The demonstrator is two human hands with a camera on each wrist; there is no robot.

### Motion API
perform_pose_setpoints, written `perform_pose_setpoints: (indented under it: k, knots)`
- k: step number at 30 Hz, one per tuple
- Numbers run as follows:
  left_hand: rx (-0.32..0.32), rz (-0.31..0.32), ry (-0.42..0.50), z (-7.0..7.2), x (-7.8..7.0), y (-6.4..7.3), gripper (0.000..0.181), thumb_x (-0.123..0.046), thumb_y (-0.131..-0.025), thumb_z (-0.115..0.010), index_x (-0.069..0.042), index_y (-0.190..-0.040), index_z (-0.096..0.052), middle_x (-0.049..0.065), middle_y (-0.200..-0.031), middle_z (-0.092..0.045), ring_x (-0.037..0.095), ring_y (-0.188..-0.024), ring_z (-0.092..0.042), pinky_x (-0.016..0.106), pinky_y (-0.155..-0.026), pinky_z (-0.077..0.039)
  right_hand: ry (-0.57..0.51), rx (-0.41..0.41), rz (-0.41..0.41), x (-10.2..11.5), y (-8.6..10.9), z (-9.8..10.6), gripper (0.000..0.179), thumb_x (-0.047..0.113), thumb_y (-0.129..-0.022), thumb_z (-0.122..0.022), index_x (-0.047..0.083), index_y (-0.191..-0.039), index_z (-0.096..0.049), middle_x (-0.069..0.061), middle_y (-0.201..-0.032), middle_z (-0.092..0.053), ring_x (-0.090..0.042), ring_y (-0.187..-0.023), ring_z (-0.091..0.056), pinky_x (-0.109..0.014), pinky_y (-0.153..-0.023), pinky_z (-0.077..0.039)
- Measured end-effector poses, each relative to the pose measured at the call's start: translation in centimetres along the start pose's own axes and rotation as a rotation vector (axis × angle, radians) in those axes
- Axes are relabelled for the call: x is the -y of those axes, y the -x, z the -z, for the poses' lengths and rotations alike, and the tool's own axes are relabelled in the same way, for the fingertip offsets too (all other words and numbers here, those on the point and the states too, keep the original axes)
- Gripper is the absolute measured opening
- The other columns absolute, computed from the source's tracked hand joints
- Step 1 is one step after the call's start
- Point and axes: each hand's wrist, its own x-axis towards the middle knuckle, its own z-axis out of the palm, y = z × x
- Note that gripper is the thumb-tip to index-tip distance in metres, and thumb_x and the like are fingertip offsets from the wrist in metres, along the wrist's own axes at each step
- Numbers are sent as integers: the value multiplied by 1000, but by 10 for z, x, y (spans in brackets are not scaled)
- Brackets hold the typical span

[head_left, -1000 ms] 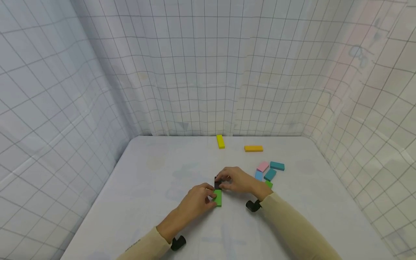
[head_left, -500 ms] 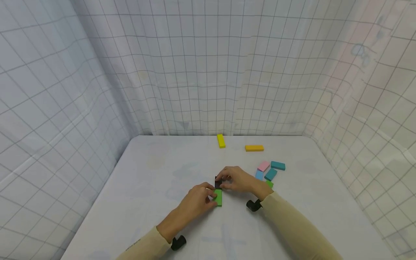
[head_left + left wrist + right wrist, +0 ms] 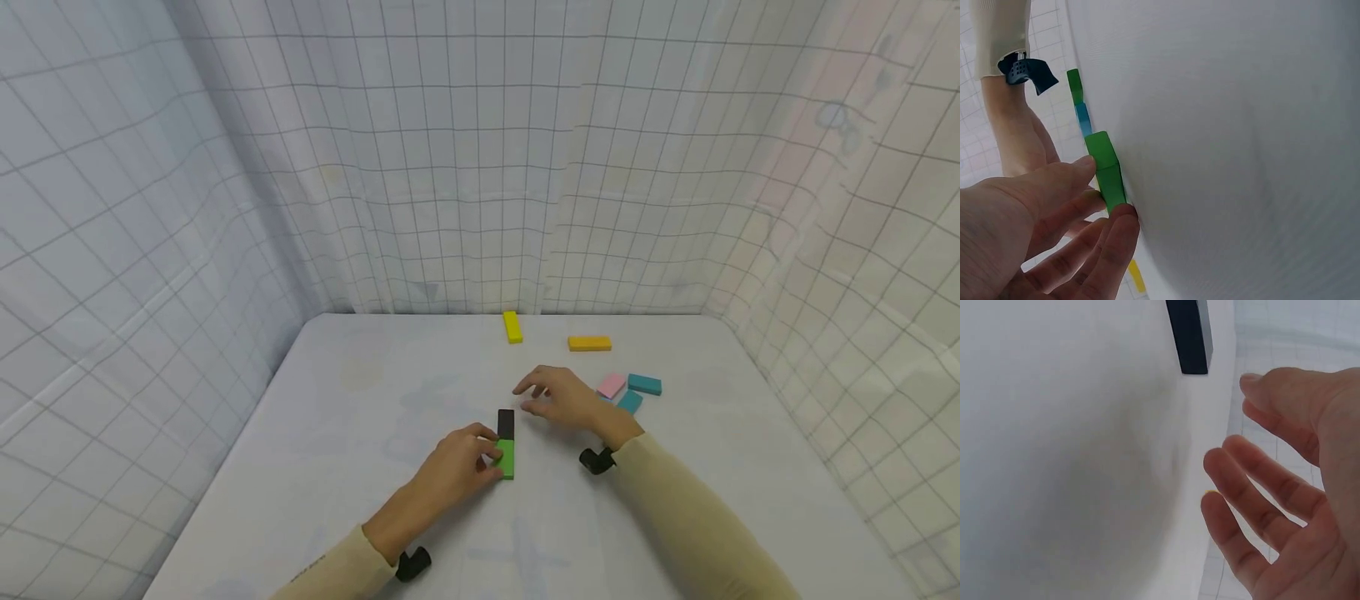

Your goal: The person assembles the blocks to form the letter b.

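Observation:
A green block lies on the white table, end to end with a black block that sits just beyond it. My left hand pinches the green block from its left side; in the left wrist view the thumb rests at one end of this block and fingers curl at the other. Off to the right of the black block, my right hand hovers with spread, slightly bent fingers and nothing between them. The right wrist view shows the black block apart from these fingertips.
Beyond the hands lie a yellow block and an orange block. A pink block and two teal blocks lie right of the right hand, which partly covers that group. A gridded white curtain encloses the table's back and sides.
My right hand has let go of the black block and moved up and to the right, uncovering it. The left hand stays at the green block.

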Motion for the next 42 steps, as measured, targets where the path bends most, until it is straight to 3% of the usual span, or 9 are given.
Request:
perform_pose_setpoints:
  k: [8, 15, 19, 23, 29, 33, 37, 42]
  knots:
    - [-10, -10, -12, -1, 1, 2, 20, -12, -97, -97, -3, -114, -92, 16, -137, -81, 9, -82, -79, 21, -75, -64, 65, -73, -173, -22, -6, 20, 34, 26, -113, -79, 15, -145, -80, -10, -149, -74, -36, -134, -74, -59, -119, -62]
    - [-21, -13, -8, 1, -2, 2, 21, -10, -97, -96, -1, -115, -91, 17, -137, -81, 13, -85, -80, 20, -75, -63, 149, -134, -289, -50, -8, 30, 47, 30, -113, -77, 12, -157, -72, -25, -168, -60, -53, -157, -56, -79, -128, -47]
    - [-16, -13, -1, 2, -4, 3, 22, -9, -97, -96, 0, -116, -91, 17, -137, -82, 14, -86, -81, 21, -73, -62, 129, -158, -328, -64, -3, 34, 51, 31, -113, -76, 12, -160, -69, -29, -174, -52, -63, -161, -43, -90, -125, -38]
    - [-18, -6, -7, 3, -6, 4, 22, -9, -96, -97, -1, -115, -91, 17, -136, -82, 12, -84, -79, 20, -72, -60, 69, -172, -389, -74, 0, 40, 58, 33, -113, -76, 14, -166, -63, -29, -181, -42, -65, -167, -29, -92, -128, -29]
    - [-16, -2, -4, 3, -7, 4, 22, -9, -96, -96, -1, -116, -91, 17, -137, -82, 12, -84, -78, 20, -71, -59, 65, -155, -425, -89, 5, 52, 71, 36, -113, -75, 11, -175, -51, -35, -185, -32, -74, -165, -23, -95, -125, -30]
    - [-17, 1, -10, 3, -7, 4, 21, -9, -96, -96, -1, -115, -91, 16, -137, -82, 11, -84, -79, 20, -72, -60, 60, -128, -456, -97, 6, 56, 74, 36, -114, -75, 12, -178, -47, -34, -185, -31, -73, -165, -23, -93, -128, -29]
    - [-14, 7, -8, 2, -7, 4, 20, -9, -96, -96, -2, -115, -91, 16, -137, -82, 11, -84, -79, 20, -73, -60, 44, -118, -468, -101, 7, 58, 75, 37, -113, -75, 12, -178, -47, -33, -186, -31, -71, -166, -23, -92, -130, -26]
    - [-16, 2, -4, 2, -8, 3, 20, -8, -96, -96, -1, -114, -91, 17, -137, -81, 13, -85, -80, 21, -74, -61, 43, -137, -420, -99, 9, 61, 75, 40, -110, -78, 12, -174, -53, -34, -181, -39, -72, -160, -30, -95, -124, -29]
